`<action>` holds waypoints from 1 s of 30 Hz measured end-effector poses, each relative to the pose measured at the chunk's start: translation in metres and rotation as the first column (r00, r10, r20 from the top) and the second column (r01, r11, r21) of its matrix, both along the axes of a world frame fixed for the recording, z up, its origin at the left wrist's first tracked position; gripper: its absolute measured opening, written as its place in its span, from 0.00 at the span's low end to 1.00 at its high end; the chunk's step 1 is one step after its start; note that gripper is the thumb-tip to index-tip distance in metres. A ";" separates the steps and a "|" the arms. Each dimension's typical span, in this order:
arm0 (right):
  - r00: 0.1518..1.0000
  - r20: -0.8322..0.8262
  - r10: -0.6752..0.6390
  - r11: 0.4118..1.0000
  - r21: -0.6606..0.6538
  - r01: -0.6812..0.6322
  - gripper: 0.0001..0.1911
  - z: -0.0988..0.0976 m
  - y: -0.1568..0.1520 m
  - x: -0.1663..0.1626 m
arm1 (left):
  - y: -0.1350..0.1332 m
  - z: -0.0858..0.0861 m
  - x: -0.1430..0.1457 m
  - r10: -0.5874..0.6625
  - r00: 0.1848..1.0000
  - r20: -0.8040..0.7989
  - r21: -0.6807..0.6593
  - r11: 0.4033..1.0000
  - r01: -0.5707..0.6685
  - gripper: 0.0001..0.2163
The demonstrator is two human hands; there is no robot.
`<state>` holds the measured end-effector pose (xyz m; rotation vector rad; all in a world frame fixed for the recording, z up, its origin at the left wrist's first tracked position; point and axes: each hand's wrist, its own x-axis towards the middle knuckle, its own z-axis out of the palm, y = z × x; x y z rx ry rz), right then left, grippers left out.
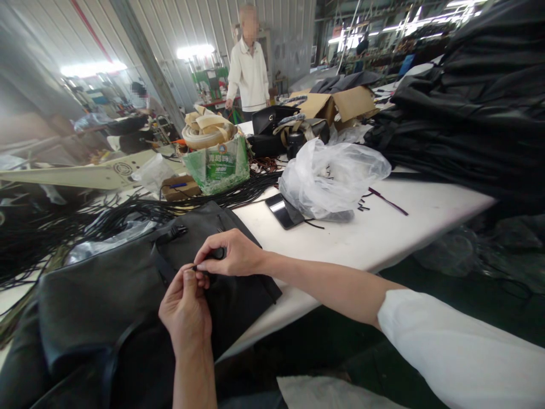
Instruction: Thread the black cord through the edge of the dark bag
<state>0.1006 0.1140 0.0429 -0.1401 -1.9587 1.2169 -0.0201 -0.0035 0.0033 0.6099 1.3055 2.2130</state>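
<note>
A black leather bag (110, 289) lies on the near left part of the white table (374, 238). Over it, my left hand (185, 309) pinches a thin black cord end between thumb and forefinger. My right hand (232, 254) meets it from the right and grips a small black cord piece or toggle (218, 254) at the same spot. The fingertips of both hands touch. A black buckle strap (170, 234) lies on the bag just above my hands.
A mass of black cords (63, 227) spreads at the left. Behind stand a green-printed bag with beige straps (215, 159), a phone (283, 211), a clear plastic bag (332, 176), cardboard boxes (336, 105) and stacked black material (468, 113). A person in white (248, 71) stands at the far end.
</note>
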 end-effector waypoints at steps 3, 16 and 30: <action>1.000 0.025 -0.014 1.000 -0.012 0.014 0.04 0.000 -0.001 0.000 | 0.000 0.000 0.001 0.011 1.000 -0.009 -0.001 1.000 -0.011 0.22; 0.997 -0.038 0.062 0.993 -0.094 -0.066 0.08 -0.007 0.004 -0.005 | -0.001 0.000 0.000 0.021 1.000 0.011 -0.011 1.000 -0.021 0.22; 0.999 0.033 -0.040 0.998 -0.056 0.042 0.08 -0.004 -0.002 -0.002 | 0.000 -0.001 0.002 0.037 0.999 0.008 -0.017 0.999 -0.037 0.22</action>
